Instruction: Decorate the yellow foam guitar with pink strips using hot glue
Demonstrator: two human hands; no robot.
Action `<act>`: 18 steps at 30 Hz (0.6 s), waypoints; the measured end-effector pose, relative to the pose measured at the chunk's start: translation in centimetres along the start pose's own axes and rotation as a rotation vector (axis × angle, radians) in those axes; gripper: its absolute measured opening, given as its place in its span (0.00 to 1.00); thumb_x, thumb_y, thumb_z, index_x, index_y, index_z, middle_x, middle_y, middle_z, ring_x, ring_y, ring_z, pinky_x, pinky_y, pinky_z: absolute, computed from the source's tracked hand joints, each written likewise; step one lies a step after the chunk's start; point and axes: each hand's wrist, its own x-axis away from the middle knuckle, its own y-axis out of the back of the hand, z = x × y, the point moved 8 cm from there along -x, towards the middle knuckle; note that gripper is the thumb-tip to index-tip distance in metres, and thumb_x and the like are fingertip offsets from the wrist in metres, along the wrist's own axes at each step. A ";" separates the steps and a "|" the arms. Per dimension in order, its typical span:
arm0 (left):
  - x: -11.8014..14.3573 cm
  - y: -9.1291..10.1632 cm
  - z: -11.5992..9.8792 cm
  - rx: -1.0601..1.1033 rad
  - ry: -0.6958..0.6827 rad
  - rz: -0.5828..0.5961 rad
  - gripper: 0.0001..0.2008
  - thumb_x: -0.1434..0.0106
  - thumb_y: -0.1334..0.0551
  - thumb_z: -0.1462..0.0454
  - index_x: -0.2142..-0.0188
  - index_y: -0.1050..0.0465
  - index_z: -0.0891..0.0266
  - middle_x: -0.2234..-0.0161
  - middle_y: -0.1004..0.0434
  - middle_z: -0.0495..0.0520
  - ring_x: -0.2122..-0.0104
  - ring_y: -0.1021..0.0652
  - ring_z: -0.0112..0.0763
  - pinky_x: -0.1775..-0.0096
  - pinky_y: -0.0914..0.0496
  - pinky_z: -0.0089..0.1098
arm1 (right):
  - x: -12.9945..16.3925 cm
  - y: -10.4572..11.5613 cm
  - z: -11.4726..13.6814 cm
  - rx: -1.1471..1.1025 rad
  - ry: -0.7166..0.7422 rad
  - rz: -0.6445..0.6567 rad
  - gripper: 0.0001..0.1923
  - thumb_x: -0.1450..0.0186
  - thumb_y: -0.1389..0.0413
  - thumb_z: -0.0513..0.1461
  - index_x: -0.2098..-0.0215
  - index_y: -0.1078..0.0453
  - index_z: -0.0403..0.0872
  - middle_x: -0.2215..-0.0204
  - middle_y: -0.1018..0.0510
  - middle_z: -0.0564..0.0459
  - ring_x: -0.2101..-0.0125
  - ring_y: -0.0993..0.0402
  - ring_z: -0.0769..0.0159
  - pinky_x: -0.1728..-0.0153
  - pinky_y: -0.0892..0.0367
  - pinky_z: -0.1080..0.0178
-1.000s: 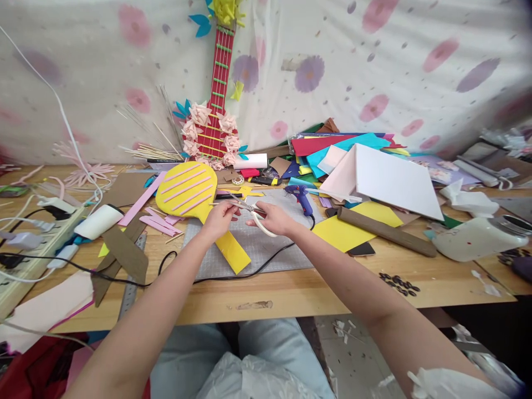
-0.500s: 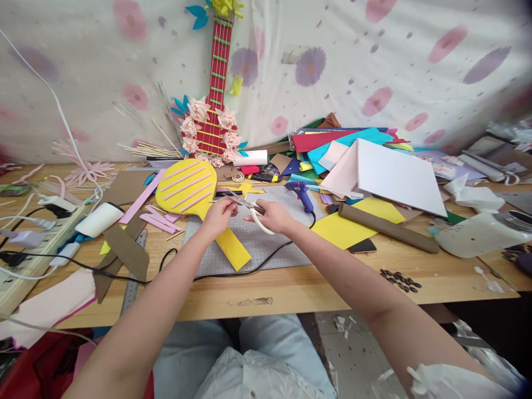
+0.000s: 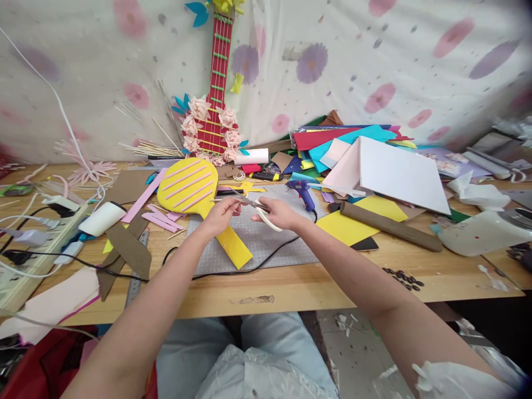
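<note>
Snipping With Scissors Over the Gray Mat

Holding the white-handled scissors [image 3: 261, 209] is the right hand [image 3: 279, 213], with its fingers curled shut through the handles. The blades are pointing left, toward the left hand [image 3: 220, 213]. The left hand is pinching something thin between thumb and fingertips, right at the blade tips; it is too small to tell what it is. Both hands are hanging just above the gray cutting mat [image 3: 266, 244].

Just under the left hand, a yellow paddle shape with pink stripes [image 3: 189, 185] is lying on the table, and its yellow handle [image 3: 233, 247] is sticking out toward the person. A black cord [image 3: 249, 266] is running below both hands. Just past the right hand, a blue glue gun [image 3: 302, 193] is resting. Farther right, a brown roll [image 3: 390, 226] is lying on a yellow sheet [image 3: 344, 227]. Far behind the hands, a red paper guitar [image 3: 214, 111] is leaning on the flowery cloth.
</note>
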 end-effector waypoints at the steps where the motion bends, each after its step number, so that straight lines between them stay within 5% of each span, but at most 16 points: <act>1: 0.0 0.0 0.2 0.015 0.020 -0.009 0.13 0.42 0.45 0.56 0.72 0.31 0.64 0.72 0.33 0.50 0.71 0.30 0.25 0.65 0.28 0.30 | 0.0 0.1 0.2 0.015 0.017 0.003 0.21 0.43 0.50 0.56 0.70 0.39 0.47 0.75 0.31 0.55 0.75 0.40 0.70 0.75 0.51 0.68; 13: 0.1 -0.2 0.2 0.089 0.073 0.024 0.14 0.46 0.41 0.54 0.70 0.28 0.64 0.77 0.39 0.47 0.74 0.33 0.23 0.66 0.26 0.30 | 0.1 0.2 -0.3 0.110 -0.064 -0.068 0.23 0.43 0.51 0.58 0.77 0.37 0.47 0.80 0.33 0.55 0.78 0.41 0.70 0.76 0.55 0.67; 18: 0.5 -0.7 -0.2 0.205 0.123 0.065 0.14 0.44 0.43 0.55 0.66 0.30 0.63 0.77 0.42 0.46 0.73 0.35 0.23 0.66 0.27 0.31 | 0.0 0.2 -1.0 0.048 -0.087 -0.050 0.23 0.42 0.52 0.58 0.72 0.37 0.47 0.78 0.32 0.56 0.77 0.41 0.70 0.76 0.53 0.68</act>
